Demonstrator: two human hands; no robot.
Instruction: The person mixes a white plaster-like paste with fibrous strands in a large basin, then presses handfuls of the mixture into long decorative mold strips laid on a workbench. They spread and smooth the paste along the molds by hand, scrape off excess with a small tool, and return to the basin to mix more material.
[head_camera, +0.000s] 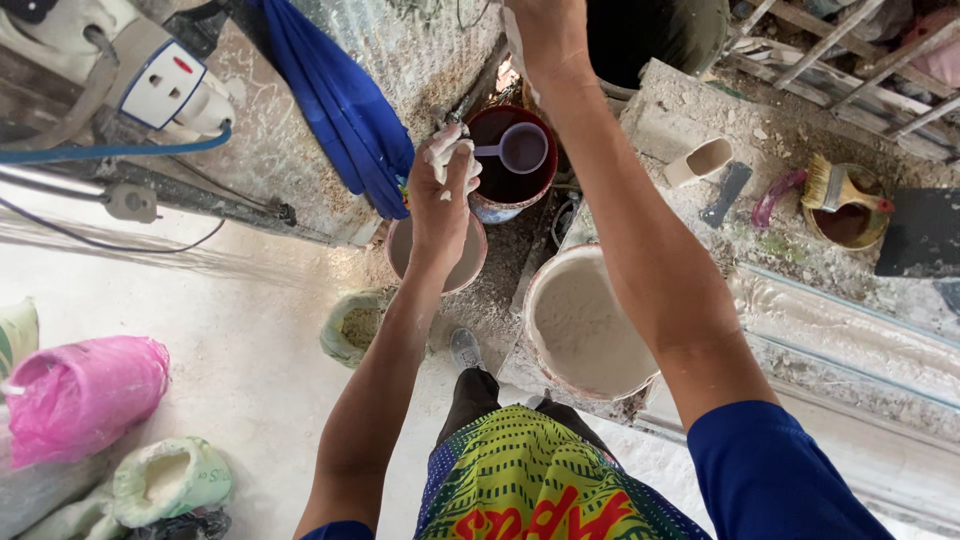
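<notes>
Scoop (512, 149) lies in a red bucket (478, 124) beyond the left hand (442, 185), fisted on a tool; right hand (545, 35) unclear.

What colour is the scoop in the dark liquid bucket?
Pale purple plastic scoop, floating in the dark reddish liquid; head view.

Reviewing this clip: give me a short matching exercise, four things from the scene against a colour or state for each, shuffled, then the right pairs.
Things:
1. scoop
2. big bucket
3. sack
4. brush

States:
A. pink, lying at the left
B. resting across a small tin
C. lilac, lying in dark liquid
D. filled with white paste

Pairs: 1-C, 2-D, 3-A, 4-B
</notes>
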